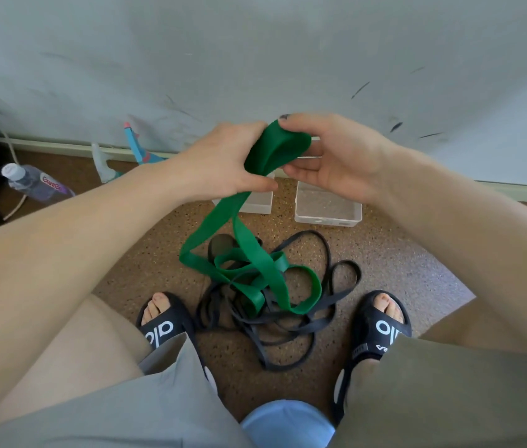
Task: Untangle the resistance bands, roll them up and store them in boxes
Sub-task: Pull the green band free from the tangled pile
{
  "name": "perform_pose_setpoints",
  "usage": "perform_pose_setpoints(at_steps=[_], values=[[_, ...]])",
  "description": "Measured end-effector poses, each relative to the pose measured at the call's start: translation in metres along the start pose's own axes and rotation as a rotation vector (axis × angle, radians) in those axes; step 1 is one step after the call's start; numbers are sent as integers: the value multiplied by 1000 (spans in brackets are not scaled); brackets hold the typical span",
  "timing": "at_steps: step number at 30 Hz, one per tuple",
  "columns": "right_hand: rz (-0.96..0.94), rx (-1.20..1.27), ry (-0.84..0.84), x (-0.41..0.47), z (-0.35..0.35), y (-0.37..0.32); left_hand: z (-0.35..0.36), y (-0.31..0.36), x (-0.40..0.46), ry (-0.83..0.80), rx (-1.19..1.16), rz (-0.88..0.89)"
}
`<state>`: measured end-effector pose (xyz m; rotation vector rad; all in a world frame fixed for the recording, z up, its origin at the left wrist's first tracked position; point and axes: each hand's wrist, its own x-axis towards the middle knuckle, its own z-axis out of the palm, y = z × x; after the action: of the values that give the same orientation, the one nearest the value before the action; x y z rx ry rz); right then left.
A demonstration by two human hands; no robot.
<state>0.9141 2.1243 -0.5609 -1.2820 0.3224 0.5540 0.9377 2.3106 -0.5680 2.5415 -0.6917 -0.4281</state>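
Left hand (226,160) and right hand (336,156) both grasp the green band (271,150) at frame centre. Its lower length trails into the black bands (288,318) tangled below; two boxes (326,208) sit behind.

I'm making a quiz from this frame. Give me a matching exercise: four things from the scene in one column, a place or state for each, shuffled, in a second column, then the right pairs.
Things:
1. wide green rubber resistance band
2. thin black rubber resistance bands
3. clear plastic storage box on the right
4. clear plastic bottle with a white cap

Places or states:
A. lying on its side at far left on the floor
B. empty, on the floor near the wall
C. upper end gripped by both hands, the rest trailing to the floor
D. tangled heap on the floor between the feet

Pairs: 1-C, 2-D, 3-B, 4-A
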Motion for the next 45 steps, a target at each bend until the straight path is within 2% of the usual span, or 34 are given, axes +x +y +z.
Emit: perform_pose_setpoints(at_steps=[4,9,13,15,19,26,29,35,41,43,45], values=[[-61,33,41,0,1,-1,-1,-3,-2,-25,-14,5],[-64,201,61,-2,2,-8,-1,-5,-4,-38,-86,6],[-68,322,40,-3,1,-11,-6,0,-2,79,-67,0],[-79,309,47,-3,0,-13,-9,4,-1,115,-77,10],[-34,209,87,-2,0,-7,-8,3,-4,85,-130,16],[-127,324,85,-8,4,-13,0,-1,-3,-31,-205,-64],[-128,365,68,-10,7,-14,5,-5,-4,-30,-231,-64],[-158,343,200,-5,-1,-21,-2,-7,-2,4,-196,-51],[-133,127,326,12,-7,-8,-6,-1,-3,90,-109,3],[-145,-163,365,15,-7,-2,-7,-1,-5,69,-115,3],[-263,-572,436,17,-6,3,-4,-1,-6,41,-98,2]])
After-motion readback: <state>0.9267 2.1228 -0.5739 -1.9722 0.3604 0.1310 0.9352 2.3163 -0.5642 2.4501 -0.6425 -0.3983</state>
